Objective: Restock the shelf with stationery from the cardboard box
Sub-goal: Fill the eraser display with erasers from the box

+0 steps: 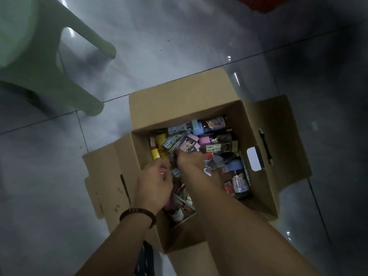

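1. Cardboard box (258, 120) sits open on the tiled floor (179, 46), flaps spread, both my arms reaching down into it
2. Stationery (215, 140) fills the box in a jumble of packets, tape rolls and bottles; looks close to full
3. Right grip (189, 159): fingers curled round a bunch of clear blister packs (175, 145) at the pile's far left, touching the heap
4. Left grip (157, 180): just beside the right, fingers curled inward and blurred, can't tell if it holds anything
5. Shelf not in view, so I see nothing placed on it
6. My call: early, only gathering a handful; lifting, carrying and shelving are all left
7. Green plastic stool (39, 56) stands near the box, not touching
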A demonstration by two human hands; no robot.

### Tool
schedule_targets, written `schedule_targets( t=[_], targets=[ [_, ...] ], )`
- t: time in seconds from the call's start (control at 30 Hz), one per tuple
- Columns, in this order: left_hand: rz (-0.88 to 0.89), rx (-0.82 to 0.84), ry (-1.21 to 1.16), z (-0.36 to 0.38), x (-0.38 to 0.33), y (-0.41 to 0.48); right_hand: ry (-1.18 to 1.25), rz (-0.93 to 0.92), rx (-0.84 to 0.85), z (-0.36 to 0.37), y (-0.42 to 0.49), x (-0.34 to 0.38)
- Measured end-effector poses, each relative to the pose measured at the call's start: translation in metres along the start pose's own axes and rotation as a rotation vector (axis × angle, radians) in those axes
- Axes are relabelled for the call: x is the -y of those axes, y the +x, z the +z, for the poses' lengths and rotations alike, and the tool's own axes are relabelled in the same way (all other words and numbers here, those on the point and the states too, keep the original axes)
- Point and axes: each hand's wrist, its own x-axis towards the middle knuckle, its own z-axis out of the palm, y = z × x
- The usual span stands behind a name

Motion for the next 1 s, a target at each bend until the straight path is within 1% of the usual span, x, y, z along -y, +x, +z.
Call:
schedule_targets(
  t=[0.13,0.2,0.3,0.43,0.5,0.6,0.63,0.7,0.77,0.8,0.83,0.9,1.0],
  targets=[
    [-0.020,-0.023,-0.177,-0.004,0.003,0.003,0.004,0.117,-0.019,0.022,0.028,0.009],
    [-0.039,-0.042,-0.244,-0.008,0.005,0.004,0.091,0.156,-0.008,0.028,0.036,0.010],
    [-0.066,-0.026,-0.326,-0.009,0.008,0.007,0.137,0.153,-0.019,0.026,0.030,0.011],
    [-0.127,0.002,-0.415,-0.018,0.007,0.002,0.206,0.099,0.062,0.004,-0.003,0.000],
    [-0.180,0.027,-0.467,-0.031,0.000,-0.008,0.275,-0.007,0.184,-0.020,-0.041,-0.002],
    [-0.264,0.141,-0.591,-0.069,-0.021,-0.035,0.372,-0.157,0.499,-0.072,-0.126,0.006],
    [-0.287,0.195,-0.647,-0.084,-0.030,-0.048,0.331,-0.207,0.553,-0.092,-0.157,0.010],
    [-0.297,0.355,-0.869,-0.120,-0.051,-0.081,0.198,-0.384,0.617,-0.127,-0.216,0.016],
    [-0.283,0.503,-1.090,-0.163,-0.075,-0.122,0.036,-0.514,0.598,-0.156,-0.277,0.019],
    [-0.264,0.544,-1.144,-0.186,-0.086,-0.142,-0.050,-0.581,0.555,-0.168,-0.307,0.024],
    [-0.249,0.544,-1.154,-0.207,-0.094,-0.165,-0.146,-0.650,0.503,-0.179,-0.338,0.027],
    [-0.214,0.491,-1.144,-0.247,-0.108,-0.206,-0.271,-0.773,0.424,-0.197,-0.396,0.034],
    [-0.170,0.355,-1.108,-0.308,-0.124,-0.274,-0.396,-0.931,0.360,-0.221,-0.484,0.046]
  ],
)
